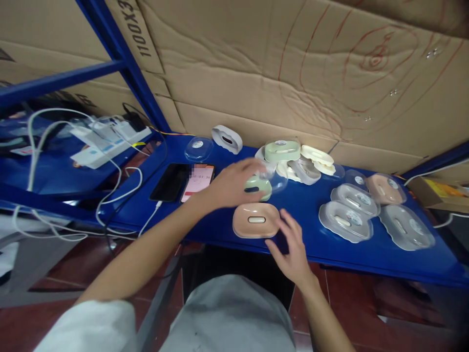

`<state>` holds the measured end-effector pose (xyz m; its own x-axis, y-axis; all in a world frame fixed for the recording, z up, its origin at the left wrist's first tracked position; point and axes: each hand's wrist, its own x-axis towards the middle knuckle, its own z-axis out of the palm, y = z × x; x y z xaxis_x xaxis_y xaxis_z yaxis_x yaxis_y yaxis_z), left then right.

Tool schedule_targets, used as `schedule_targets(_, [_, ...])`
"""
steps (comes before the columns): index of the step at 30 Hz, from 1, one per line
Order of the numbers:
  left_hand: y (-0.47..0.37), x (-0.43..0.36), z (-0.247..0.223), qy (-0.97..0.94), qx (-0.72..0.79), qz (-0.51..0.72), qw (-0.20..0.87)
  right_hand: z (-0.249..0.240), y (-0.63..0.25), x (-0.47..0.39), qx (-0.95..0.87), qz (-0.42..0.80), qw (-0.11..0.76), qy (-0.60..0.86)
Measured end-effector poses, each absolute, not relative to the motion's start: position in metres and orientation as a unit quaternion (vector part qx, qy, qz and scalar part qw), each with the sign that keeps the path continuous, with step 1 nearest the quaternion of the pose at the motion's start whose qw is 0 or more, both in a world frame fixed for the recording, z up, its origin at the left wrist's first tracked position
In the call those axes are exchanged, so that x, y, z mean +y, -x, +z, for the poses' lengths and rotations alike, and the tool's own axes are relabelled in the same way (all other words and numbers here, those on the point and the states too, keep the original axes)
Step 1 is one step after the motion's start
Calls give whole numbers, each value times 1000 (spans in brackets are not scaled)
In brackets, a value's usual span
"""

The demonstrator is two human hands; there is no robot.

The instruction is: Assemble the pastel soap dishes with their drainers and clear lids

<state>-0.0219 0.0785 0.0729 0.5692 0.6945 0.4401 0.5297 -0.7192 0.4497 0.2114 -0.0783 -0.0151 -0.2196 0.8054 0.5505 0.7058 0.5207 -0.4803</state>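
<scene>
A peach oval box (256, 215) with a pale oblong insert in its top lies near the table's front edge. My right hand (291, 247) is at its right end, fingers stretched and thumb apart, fingertips at or very near the rim. Over a light green oval piece (263, 187) with a dark slot reaches my left hand (236, 183). Its thumb is at the piece's lower side and its blurred fingers at the upper side; whether they grip is unclear. A clear cover (279, 183) lies just right of the green piece.
Behind are a green box (282, 150), cream pieces (318, 157) and a leaning white slotted piece (227, 139). Several clear-covered boxes (346, 221) stand right. Left are phones (198, 181), a clear lid (198, 148), white cables and a power strip (110, 146). Cardboard (234, 63) backs the blue table (300, 205).
</scene>
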Motion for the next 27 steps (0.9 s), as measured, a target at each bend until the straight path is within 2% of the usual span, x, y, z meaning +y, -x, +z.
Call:
schedule_targets(3, [32,21,65,-910,325,236,102,-17,-215,-78,-728,77,439,521])
schedule_targets(6, [37,-5,47,-914,323,219,112,-17,-213,-76,-745,100,402,523])
schedule_targets(11, [41,-7,25,-909,310,240,142,-17,-209,-72,-785,96,359,496])
schedule_targets(27, [41,-13,-3,-906,292,272,142,-23,-208,-76,-784,13,364,503])
